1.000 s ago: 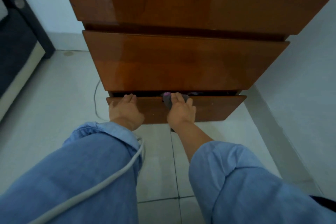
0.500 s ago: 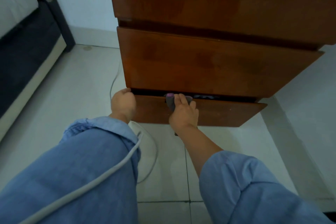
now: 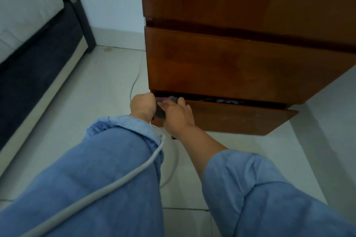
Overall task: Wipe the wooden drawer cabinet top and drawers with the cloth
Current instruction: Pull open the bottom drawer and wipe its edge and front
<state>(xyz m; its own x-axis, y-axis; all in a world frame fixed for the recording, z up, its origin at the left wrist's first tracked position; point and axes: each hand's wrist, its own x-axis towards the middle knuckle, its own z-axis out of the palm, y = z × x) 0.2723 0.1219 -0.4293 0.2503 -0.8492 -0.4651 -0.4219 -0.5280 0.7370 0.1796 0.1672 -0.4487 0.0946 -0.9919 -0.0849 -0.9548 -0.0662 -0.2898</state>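
At the left end of the bottom drawer (image 3: 227, 116), in the head view (the only one there is), both hands meet. The right hand (image 3: 178, 114) lies palm-down over a dark cloth (image 3: 161, 110), its fingers (image 3: 182, 101) pressed together and curled over the drawer's top edge, so the cloth sits squeezed between palm and wood, with a purplish fold of it peeping out just above the knuckles. The left hand (image 3: 143, 105) is touching the right one at the thumb side, closed into a loose fist round the drawer's left corner; what its fingertips grip I cannot tell, since they are tucked out of sight behind the corner.

The drawer stands slightly pulled out from the wooden cabinet (image 3: 240, 59), and some crumpled things, perhaps clothing, show in the dark gap beyond the right fingertips. A pale cable (image 3: 107, 184) trails over the left sleeve (image 3: 100, 169) to the tiled floor (image 3: 92, 98).

My judgement: the step in hand is wiping the lowest drawer's front and upper lip, at its left end. The next move calls for a firm sweep rightward along the lip while the left hand steadies the drawer, keeping the cloth from snagging on the contents.
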